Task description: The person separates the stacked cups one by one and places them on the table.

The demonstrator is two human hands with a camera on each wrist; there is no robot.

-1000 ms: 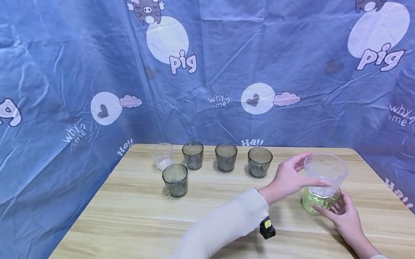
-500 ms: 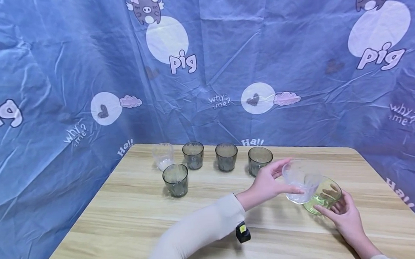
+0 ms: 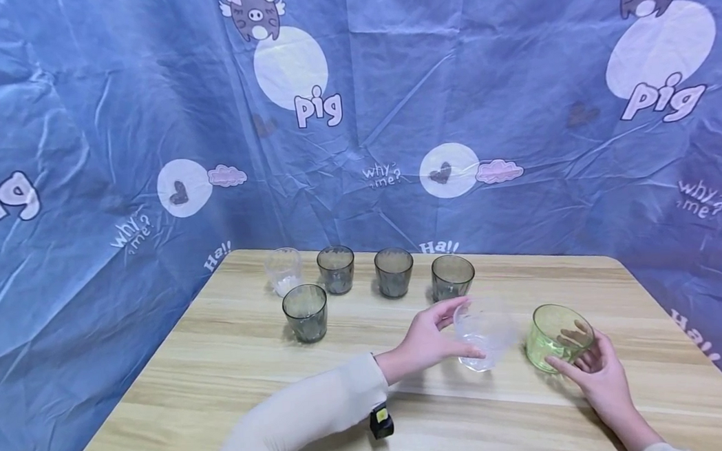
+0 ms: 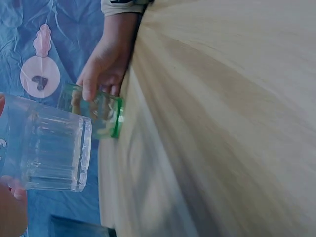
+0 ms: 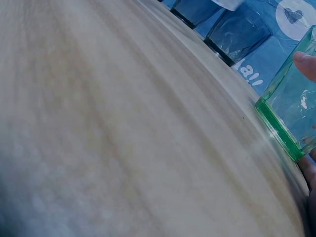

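My left hand (image 3: pixel 429 340) grips a clear cup (image 3: pixel 482 335) by its side, thumb at the front and fingers behind. In the left wrist view that clear cup (image 4: pixel 54 148) hangs above the tabletop, its thick ridged base showing. To the right, my right hand (image 3: pixel 601 378) holds a green cup (image 3: pixel 545 342), with the thumb on the near side and the fingers seen through its wall. The green cup (image 5: pixel 291 108) is upright at the tabletop in the right wrist view. A gap of bare wood lies between the two cups.
Three smoky grey cups (image 3: pixel 393 273) stand in a row at the back of the wooden table (image 3: pixel 222 392). Another grey cup (image 3: pixel 306 315) stands in front at the left, near a clear cup (image 3: pixel 285 275). A blue printed cloth (image 3: pixel 385 113) hangs behind.
My left hand has lifted the clear cup out from over the green cup and carried it left and somewhat lower. My right hand and the green cup have stayed in place.
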